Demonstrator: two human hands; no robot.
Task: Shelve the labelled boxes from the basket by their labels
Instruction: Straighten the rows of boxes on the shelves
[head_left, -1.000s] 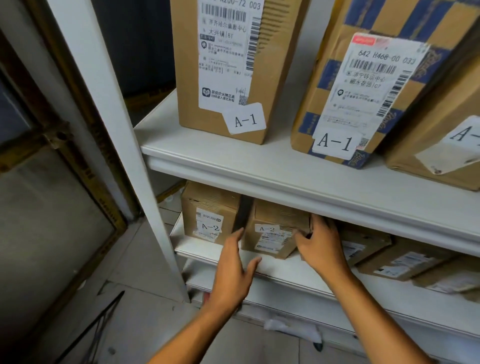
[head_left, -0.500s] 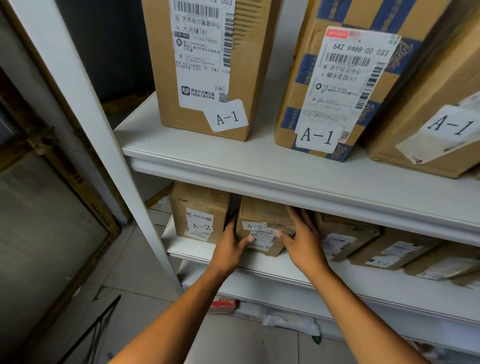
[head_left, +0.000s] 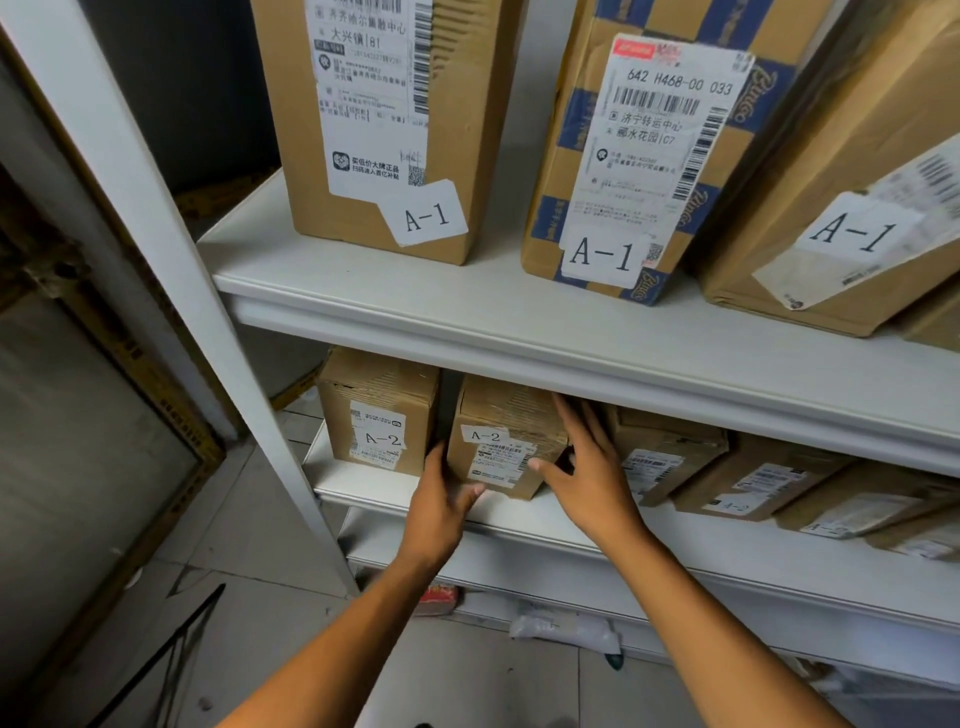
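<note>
A small cardboard box labelled A-2 (head_left: 501, 439) stands on the second shelf (head_left: 374, 486) of a white rack. My left hand (head_left: 441, 499) touches its left front edge with the thumb at the bottom corner. My right hand (head_left: 587, 467) lies flat against its right side, fingers straight, thumb on the front label. Another A-2 box (head_left: 376, 415) stands just left of it, a narrow gap between them. The basket is out of view.
Three larger boxes labelled A-1 (head_left: 384, 130) (head_left: 649, 156) (head_left: 841, 208) stand on the upper shelf (head_left: 519, 332). Several flatter boxes (head_left: 753, 478) lie to the right on the second shelf. The white rack post (head_left: 171, 249) rises at left; packets (head_left: 566, 629) lie on the tiled floor.
Both hands have moved in from in front of the shelf to the A-2 box's sides. The box now sits squarer and deeper on the shelf. The view has shifted closer.
</note>
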